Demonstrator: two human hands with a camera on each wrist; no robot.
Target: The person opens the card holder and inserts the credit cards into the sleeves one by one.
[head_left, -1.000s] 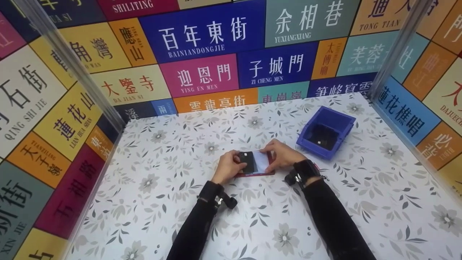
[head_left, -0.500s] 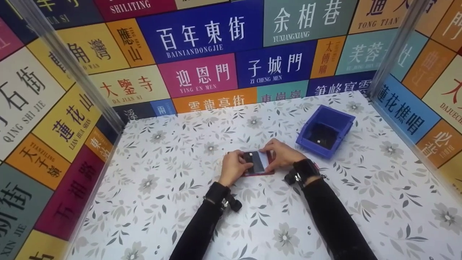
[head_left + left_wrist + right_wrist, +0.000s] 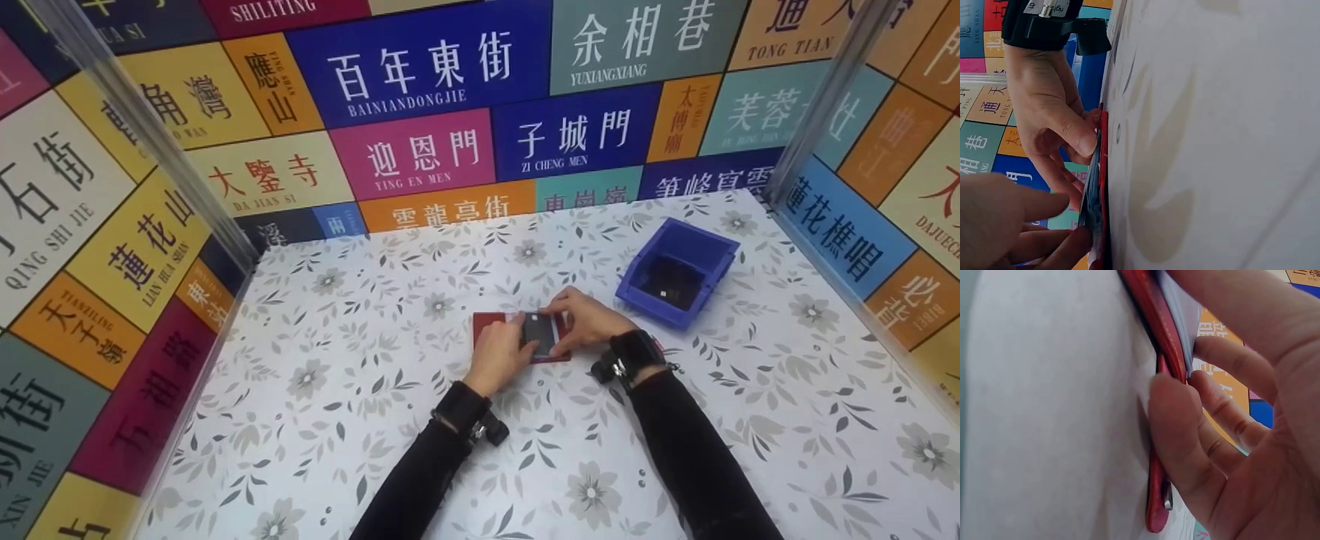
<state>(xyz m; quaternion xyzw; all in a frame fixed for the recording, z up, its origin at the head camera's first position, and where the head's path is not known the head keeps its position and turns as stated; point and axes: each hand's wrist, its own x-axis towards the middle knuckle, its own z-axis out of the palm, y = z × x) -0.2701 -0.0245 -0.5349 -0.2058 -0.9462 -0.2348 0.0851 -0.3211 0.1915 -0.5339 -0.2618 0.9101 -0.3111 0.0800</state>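
Lying flat on the patterned table [image 3: 375, 457], the opened red card holder [image 3: 486, 324] stretches its long axis left to right across the person's front, with both hands on it. The left hand [image 3: 499, 352] reaches over its middle and pinches a dark card [image 3: 540, 336]; the right hand [image 3: 589, 321] grips the holder's right end, its thumb and fingers set narrowly about the edge. Between them the card sits over a pale sleeve [image 3: 556, 336], which shows as a strip just beside the right fingertips (the card's own long axis cannot be told, since the left hand covers part of it). Counted: two hands, one holder, one card in hand, one blue bin [image 3: 696, 244] beyond the right hand, with dark contents [image 3: 670, 283] too indistinct to number.
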